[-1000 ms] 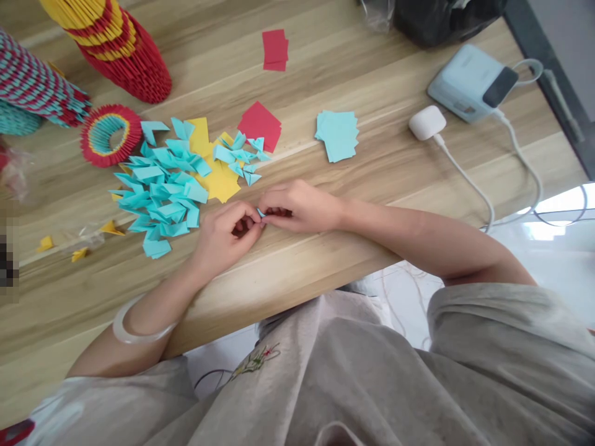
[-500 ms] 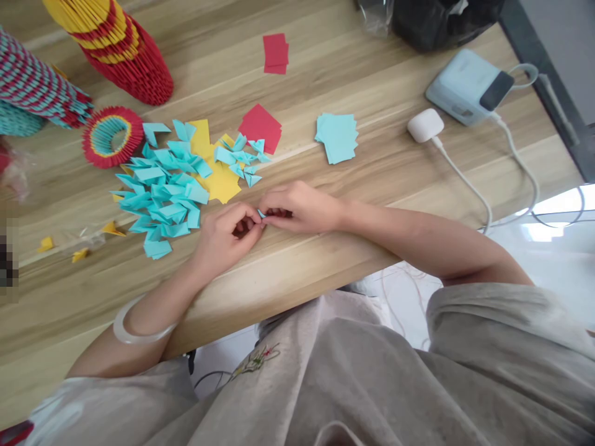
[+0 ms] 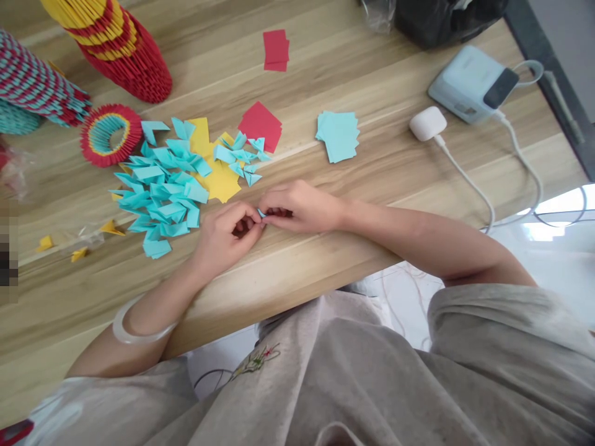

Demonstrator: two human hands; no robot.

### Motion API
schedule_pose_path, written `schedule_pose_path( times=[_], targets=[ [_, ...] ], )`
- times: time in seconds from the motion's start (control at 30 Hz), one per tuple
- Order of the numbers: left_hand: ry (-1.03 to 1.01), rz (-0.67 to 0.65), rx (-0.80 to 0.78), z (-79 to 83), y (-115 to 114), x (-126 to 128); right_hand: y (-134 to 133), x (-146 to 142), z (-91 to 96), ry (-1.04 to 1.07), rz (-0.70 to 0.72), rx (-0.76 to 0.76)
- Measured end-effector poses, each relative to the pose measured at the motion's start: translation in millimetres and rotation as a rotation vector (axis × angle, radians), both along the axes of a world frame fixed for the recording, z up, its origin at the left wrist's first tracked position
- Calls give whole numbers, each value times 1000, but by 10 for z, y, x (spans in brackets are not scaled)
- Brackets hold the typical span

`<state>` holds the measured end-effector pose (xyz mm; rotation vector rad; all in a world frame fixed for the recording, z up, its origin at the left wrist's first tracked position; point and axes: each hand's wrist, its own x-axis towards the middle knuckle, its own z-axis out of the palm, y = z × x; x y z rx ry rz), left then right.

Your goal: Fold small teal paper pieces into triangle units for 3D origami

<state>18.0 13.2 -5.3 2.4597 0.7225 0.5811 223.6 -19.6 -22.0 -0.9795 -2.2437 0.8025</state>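
Between my fingertips is a small folded piece of blue paper (image 3: pixel 261 213), mostly hidden. My left hand (image 3: pixel 227 232) pinches it from the left, and my right hand (image 3: pixel 297 207) pinches it from the right; the fingertips meet just above the table. Left of my left hand lies a heap of folded turquoise paper pieces (image 3: pixel 167 192). Beyond my hands, several smaller turquoise triangles (image 3: pixel 250 176) rest on yellow paper squares (image 3: pixel 224 186) and partly on red paper squares (image 3: pixel 263 127). A stack of turquoise squares (image 3: pixel 338 136) sits farther right.
A red, yellow and turquoise paper ring (image 3: pixel 111 135) lies near a red-and-yellow paper tower (image 3: pixel 125 49) at upper left. More red squares (image 3: pixel 276 51) lie at the back. On the right are a power bank (image 3: pixel 469 83), a white earbud case (image 3: pixel 428 124) and cables. Yellow pieces (image 3: pixel 111 228) lie far left.
Both hands keep the same pinch on the folded paper, with barely any movement. The view has shifted very slightly; the objects on the table stay where they were.
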Motion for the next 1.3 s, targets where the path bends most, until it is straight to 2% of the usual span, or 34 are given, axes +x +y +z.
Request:
schedule_pose_path(
  times=[1.3],
  targets=[
    [28, 39, -37, -14, -14, 4, -2, -2, 2, -76, 12, 36]
  ],
)
